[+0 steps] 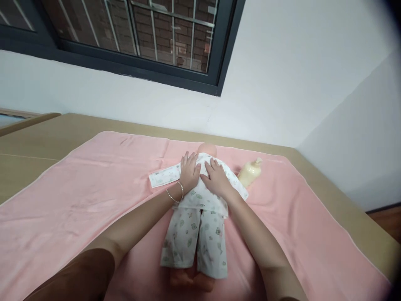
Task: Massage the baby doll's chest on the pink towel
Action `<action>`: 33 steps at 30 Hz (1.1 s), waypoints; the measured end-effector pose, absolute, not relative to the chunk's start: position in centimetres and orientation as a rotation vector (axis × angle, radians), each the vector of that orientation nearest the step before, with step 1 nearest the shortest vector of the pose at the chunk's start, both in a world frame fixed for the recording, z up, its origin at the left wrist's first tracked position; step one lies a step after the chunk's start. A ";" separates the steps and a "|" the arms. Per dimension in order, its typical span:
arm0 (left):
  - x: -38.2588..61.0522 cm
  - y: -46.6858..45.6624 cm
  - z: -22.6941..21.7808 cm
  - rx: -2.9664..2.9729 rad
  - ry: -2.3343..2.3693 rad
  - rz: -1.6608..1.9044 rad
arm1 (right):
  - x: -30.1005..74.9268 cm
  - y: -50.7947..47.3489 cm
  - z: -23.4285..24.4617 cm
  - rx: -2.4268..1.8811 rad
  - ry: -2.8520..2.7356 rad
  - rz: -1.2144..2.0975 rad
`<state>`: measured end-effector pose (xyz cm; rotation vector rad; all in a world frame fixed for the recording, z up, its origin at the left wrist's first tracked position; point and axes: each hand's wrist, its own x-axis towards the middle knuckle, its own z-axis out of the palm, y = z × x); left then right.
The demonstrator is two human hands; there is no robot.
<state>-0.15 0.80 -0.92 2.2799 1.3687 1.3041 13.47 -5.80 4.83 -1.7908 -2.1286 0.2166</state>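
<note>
A baby doll [207,149] lies stretched out on a pink blanket [125,163], its head toward the wall and its feet toward me. It wears a white patterned top [203,200] and matching trousers [183,238]. My left hand [189,172] rests flat on the left of the top's upper part, fingers spread; a thin bangle [175,193] circles that wrist. On the right side of the chest or back lies my right hand [216,177], also flat with fingers apart. Whether the doll is face up or face down I cannot tell. Neither hand grasps anything.
A pale yellow bottle-shaped object [249,172] lies on the blanket beside the doll's right-hand sleeve. The blanket covers a wooden table [31,142] set against a white wall [266,83]. Above is a dark-framed window [216,79] with bars.
</note>
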 end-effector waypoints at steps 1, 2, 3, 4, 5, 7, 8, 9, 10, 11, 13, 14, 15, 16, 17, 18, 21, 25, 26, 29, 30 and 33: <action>-0.2 0.8 -0.8 2.303 1.381 1.288 | 13.8 -6.1 5.8 -1.776 -2.131 0.226; -0.3 0.8 -0.5 2.332 1.396 1.269 | 14.2 -6.6 7.0 -1.755 -2.114 0.213; -0.3 0.7 -0.1 2.369 1.414 1.250 | 14.7 -7.1 8.3 -1.730 -2.087 0.186; -0.3 0.5 0.5 2.416 1.430 1.226 | 15.4 -7.7 9.6 -1.703 -2.056 0.155; -0.2 0.2 1.2 2.472 1.434 1.199 | 16.2 -8.5 10.8 -1.680 -2.025 0.125; 0.5 -0.9 2.9 2.550 1.394 1.151 | 18.2 -10.0 12.9 -1.669 -1.975 0.065; 1.1 -1.7 3.9 2.520 1.369 1.150 | 19.4 -10.7 13.7 -1.696 -1.959 0.031; 2.0 -2.5 4.9 2.442 1.314 1.148 | 20.5 -11.3 14.2 -1.751 -1.945 -0.003; 3.1 -3.4 5.9 2.332 1.208 1.134 | 21.7 -11.8 14.6 -1.827 -1.927 -0.041; 4.3 -4.1 6.8 2.184 1.075 1.112 | 22.8 -12.2 14.8 -1.912 -1.909 -0.079; 7.2 -5.3 8.4 1.787 0.853 1.024 | 24.8 -12.5 14.8 -2.040 -1.875 -0.113; 8.7 -5.6 9.0 1.531 0.758 0.963 | 25.6 -12.6 14.7 -2.072 -1.878 -0.096; 10.1 -5.7 9.5 1.283 0.681 0.843 | 26.2 -12.6 14.7 -2.088 -1.883 -0.068; 11.4 -5.8 9.8 1.064 0.630 0.743 | 26.6 -12.5 14.6 -2.088 -1.890 -0.034; 12.6 -5.7 10.0 0.887 0.597 0.668 | 26.8 -12.5 14.6 -2.076 -1.897 0.002; 13.5 -5.6 10.1 0.754 0.579 0.639 | 26.9 -12.5 14.6 -2.057 -1.899 0.037; 15.1 -5.4 9.9 0.570 0.551 0.623 | 26.7 -12.4 14.6 -1.997 -1.895 0.096; 15.1 -5.5 9.5 0.501 0.496 0.615 | 26.3 -11.6 14.1 -2.037 -1.867 -0.003; 15.0 -5.5 9.5 0.484 0.489 0.619 | 26.3 -11.4 13.9 -2.075 -1.855 -0.019; 14.6 -5.6 9.7 0.441 0.475 0.623 | 26.1 -10.8 13.5 -2.193 -1.864 0.005; 14.4 -5.6 9.7 0.431 0.468 0.619 | 26.0 -10.7 13.4 -2.220 -1.885 0.004; 14.2 -5.4 9.4 0.410 0.425 0.603 | 25.4 -10.8 13.1 -2.272 -1.999 -0.104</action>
